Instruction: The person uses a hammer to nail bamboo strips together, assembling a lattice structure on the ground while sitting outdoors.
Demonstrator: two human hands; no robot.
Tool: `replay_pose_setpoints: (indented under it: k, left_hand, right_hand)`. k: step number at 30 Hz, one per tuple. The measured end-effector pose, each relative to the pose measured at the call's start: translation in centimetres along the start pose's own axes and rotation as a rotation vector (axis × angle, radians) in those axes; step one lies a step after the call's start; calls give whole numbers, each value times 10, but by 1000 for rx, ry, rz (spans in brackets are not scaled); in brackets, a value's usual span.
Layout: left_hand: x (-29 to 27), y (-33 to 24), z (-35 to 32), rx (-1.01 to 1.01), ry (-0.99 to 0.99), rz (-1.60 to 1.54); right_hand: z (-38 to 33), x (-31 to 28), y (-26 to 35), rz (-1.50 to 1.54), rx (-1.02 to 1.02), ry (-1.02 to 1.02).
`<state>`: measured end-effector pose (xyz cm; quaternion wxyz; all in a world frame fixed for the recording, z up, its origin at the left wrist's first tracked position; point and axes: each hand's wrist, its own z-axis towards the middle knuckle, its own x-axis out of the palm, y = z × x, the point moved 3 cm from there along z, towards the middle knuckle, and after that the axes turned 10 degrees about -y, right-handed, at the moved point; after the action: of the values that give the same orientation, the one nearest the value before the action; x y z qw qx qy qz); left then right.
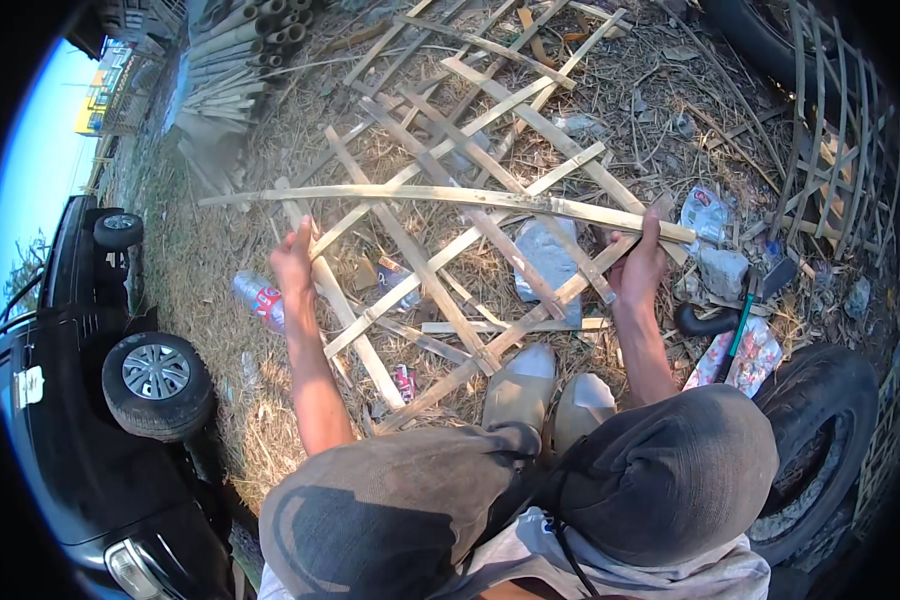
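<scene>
A woven bamboo lattice (407,250) of crossed, flat strips spreads in front of my knees, over the dry ground. My left hand (293,262) is closed at its left edge, where the strips cross. One long bamboo strip (400,192) lies across the lattice from left to right, slightly bowed. Near that strip's right end my right hand (640,265) is closed, the thumb pressed over the strip and the fingers hidden beneath. The right hand also sits against the lattice's right edge. Under the lattice shows a flat grey stone (546,262).
A saw with a green edge (741,325) and a floral cloth (735,360) lie right of my legs, beside a tyre (820,440). A plastic bottle (260,300) lies by my left forearm. Bamboo poles (235,50) are stacked far left; a black vehicle (60,400) stands left.
</scene>
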<state>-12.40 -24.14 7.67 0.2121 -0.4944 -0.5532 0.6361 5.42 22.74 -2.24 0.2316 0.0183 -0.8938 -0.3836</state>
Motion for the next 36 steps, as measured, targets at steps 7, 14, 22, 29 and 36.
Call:
replay_pose_setpoints:
  k: [7, 14, 22, 29, 36]
  left_hand:
    - [-53, -13, 19, 187, 23, -78]
    - [39, -101, -2, 687, -42, 892]
    - [147, -42, -274, 1028, 516, 609]
    - [188, 5, -271, 1279, 740, 631]
    - [207, 10, -277, 1282, 701, 671]
  right_hand:
    - [-39, 12, -7, 181, 73, 239]
    - [-3, 13, -51, 241, 162, 10]
    - [-47, 4, -60, 204, 271, 35]
    - [-41, -27, -61, 97, 340, 153]
    - [-44, -35, -53, 157, 397, 143]
